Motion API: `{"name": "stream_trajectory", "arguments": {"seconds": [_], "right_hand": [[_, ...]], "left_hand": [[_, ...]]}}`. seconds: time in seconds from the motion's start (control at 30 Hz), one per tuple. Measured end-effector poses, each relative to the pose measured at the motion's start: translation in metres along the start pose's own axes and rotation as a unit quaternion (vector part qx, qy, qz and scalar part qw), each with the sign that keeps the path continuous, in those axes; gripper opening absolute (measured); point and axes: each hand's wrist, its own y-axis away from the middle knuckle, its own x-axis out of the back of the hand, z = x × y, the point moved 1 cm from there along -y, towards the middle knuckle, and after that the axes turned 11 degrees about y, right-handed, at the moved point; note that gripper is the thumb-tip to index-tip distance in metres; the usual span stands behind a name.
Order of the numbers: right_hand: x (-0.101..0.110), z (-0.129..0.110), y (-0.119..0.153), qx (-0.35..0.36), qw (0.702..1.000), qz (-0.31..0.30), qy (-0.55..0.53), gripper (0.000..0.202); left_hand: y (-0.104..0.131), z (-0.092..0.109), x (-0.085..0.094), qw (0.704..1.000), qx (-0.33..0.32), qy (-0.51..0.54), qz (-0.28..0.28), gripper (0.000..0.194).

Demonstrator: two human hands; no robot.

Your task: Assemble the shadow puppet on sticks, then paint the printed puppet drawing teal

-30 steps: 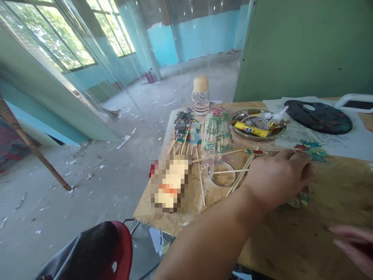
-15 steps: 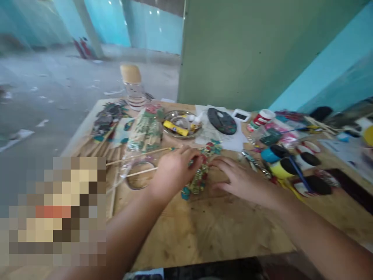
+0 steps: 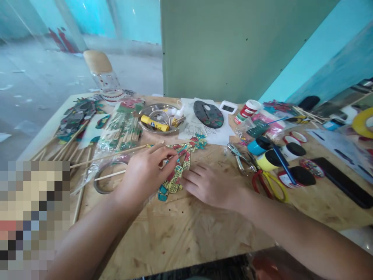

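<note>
Nearest: left hand point(image 3: 145, 171), fingers curled, fingertips pinching the upper part of a painted paper puppet point(image 3: 177, 167) that lies flat on the plywood table point(image 3: 186, 233). Right hand point(image 3: 211, 184), palm down and fingers spread loosely, presses on the puppet's right edge; it grips nothing. The puppet, in green, red and yellow, lies between the two hands at mid-table.

Left of the hands: a ring of clear tape point(image 3: 106, 182) flat on the board, with loose bamboo sticks point(image 3: 101, 157) across and beside it.

Right of the hands: metal pliers point(image 3: 240, 157); scissors with red and yellow handles point(image 3: 269, 184); three paint pots point(image 3: 269, 160), blue, yellow and red, lying on their sides with black caps, a blue brush point(image 3: 281, 159) laid over them.

Middle distance: a clear bag of bamboo sticks point(image 3: 125, 132) with printed paper inside; a round steel dish point(image 3: 144, 124) holding a yellow glue tube point(image 3: 154, 123), a metal ring and a small white bottle.

Beyond: a black paint palette point(image 3: 208, 114), stained, on white line-drawn sheets point(image 3: 198, 130); a red-and-white pot point(image 3: 247, 111) with white lid, upright.

Farthest: finished stick puppets point(image 3: 77, 118) fanned at the left edge; a clear jar point(image 3: 106, 79) with a tan lid at the far corner, contents unclear.
</note>
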Motion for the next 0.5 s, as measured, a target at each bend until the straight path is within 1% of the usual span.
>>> {"name": "stream_trajectory", "arguments": {"seconds": [0.07, 0.13, 0.17, 0.23, 0.3, 0.37, 0.43, 0.5], "right_hand": [[-0.003, 0.002, 0.003, 0.020, 0.999, 0.032, 0.008, 0.017], [-0.004, 0.004, 0.007, 0.009, 0.997, 0.073, -0.003, 0.017], [-0.004, 0.005, 0.009, -0.012, 0.996, 0.092, -0.012, 0.017], [-0.003, 0.008, 0.012, -0.081, 0.988, 0.126, -0.045, 0.017], [-0.001, 0.012, 0.016, -0.171, 0.968, 0.152, -0.100, 0.016], [-0.002, 0.016, 0.018, -0.234, 0.944, 0.174, -0.154, 0.014], [-0.004, 0.017, 0.021, -0.255, 0.932, 0.183, -0.180, 0.012], [-0.006, 0.016, 0.022, -0.248, 0.936, 0.177, -0.176, 0.011]], "left_hand": [[0.000, 0.000, 0.000, 1.000, 0.002, 0.002, 0.003, 0.013], [0.000, 0.001, 0.000, 1.000, 0.000, 0.002, -0.003, 0.011], [0.000, 0.002, 0.000, 1.000, -0.004, 0.001, -0.005, 0.010], [0.001, 0.006, 0.000, 1.000, -0.015, -0.002, -0.004, 0.009], [0.003, 0.009, -0.001, 1.000, -0.028, -0.002, -0.002, 0.009], [0.004, 0.013, -0.002, 0.999, -0.039, 0.003, -0.007, 0.009], [0.005, 0.016, -0.003, 0.999, -0.044, 0.008, -0.015, 0.008], [0.005, 0.017, -0.004, 0.999, -0.042, 0.010, -0.020, 0.007]]}}
